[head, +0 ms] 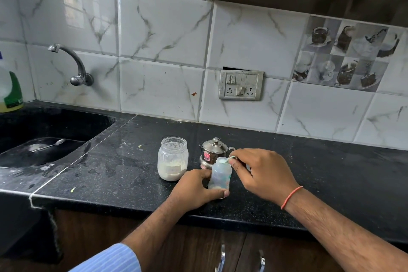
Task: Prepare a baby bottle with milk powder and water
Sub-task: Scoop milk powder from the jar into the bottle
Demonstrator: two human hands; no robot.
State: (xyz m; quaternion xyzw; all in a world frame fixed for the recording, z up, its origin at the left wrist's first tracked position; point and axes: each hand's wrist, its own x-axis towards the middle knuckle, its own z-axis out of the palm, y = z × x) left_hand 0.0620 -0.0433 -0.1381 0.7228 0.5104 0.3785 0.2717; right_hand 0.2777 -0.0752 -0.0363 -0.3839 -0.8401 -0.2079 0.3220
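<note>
Left grip (195, 190): wrapping the base of the baby bottle (220, 175), bracing it upright on the near tabletop (123, 174) against tipping. Powder jar (172, 158): standing open just left, within reach. Steel pot (213, 151): waiting lidded behind, likely water. Right grip (262, 171): pinching a small scoop (229, 158), tipping it at the bottle's mouth.

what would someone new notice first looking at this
Front and centre on the black counter, the left hand steadies an open baby bottle while the right hand tips a small scoop at its mouth. Just behind stand an open jar of powder and a lidded steel pot.
</note>
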